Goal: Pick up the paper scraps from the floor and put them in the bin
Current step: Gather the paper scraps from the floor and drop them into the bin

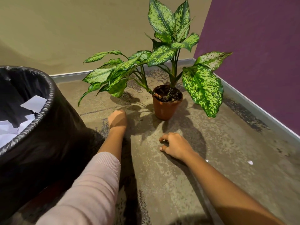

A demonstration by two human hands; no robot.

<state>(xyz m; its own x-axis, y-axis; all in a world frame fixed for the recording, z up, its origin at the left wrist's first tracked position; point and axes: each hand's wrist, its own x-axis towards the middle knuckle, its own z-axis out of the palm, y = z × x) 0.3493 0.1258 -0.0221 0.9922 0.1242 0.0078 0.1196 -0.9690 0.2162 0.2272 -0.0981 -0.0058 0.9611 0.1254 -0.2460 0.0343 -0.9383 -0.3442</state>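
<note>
Two small white paper scraps lie on the floor at the right, one [207,160] just beside my right forearm and one [250,162] farther right. The black-lined bin [48,101] stands at the left with white paper pieces [33,103] inside. My left hand [117,119] reaches forward beside the bin, low over the floor, with its fingers curled under and hidden. My right hand [176,147] hovers just above the floor in the middle. Its fingers are bent and apart, and nothing shows in them.
A potted plant in a brown pot [165,108] stands straight ahead in the corner, its broad spotted leaves [201,88] spreading left and right. A beige wall lies behind it, and a purple wall [259,54] with a grey skirting closes the right side.
</note>
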